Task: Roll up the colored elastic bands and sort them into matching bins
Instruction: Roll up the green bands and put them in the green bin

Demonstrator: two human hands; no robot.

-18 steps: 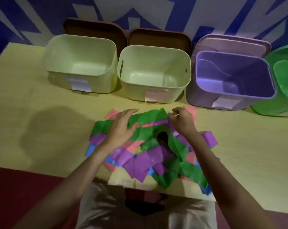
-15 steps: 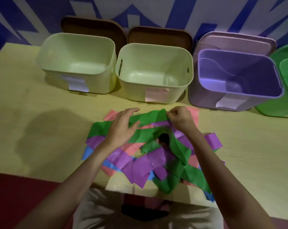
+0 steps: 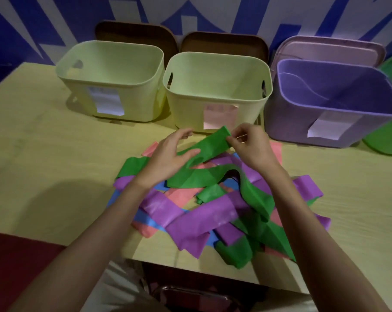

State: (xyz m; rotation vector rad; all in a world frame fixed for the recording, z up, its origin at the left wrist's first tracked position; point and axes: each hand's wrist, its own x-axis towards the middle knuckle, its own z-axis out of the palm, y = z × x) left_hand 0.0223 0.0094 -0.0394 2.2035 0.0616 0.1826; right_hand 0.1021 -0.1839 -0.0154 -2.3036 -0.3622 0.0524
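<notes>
Head view: both hands' fingers (image 3: pixel 232 137) pinch one green band (image 3: pixel 210 146); seemingly four bins.

Both forearms reach forward. The right hand (image 3: pixel 251 145) pinches with curled fingertips. The left hand (image 3: pixel 170 154) holds with fingers spread.

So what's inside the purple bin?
Nothing that shows: the purple bin has bare inner walls and a faint curved mark on the back wall. Its near wall hides the bottom, so something small could lie there.
</notes>
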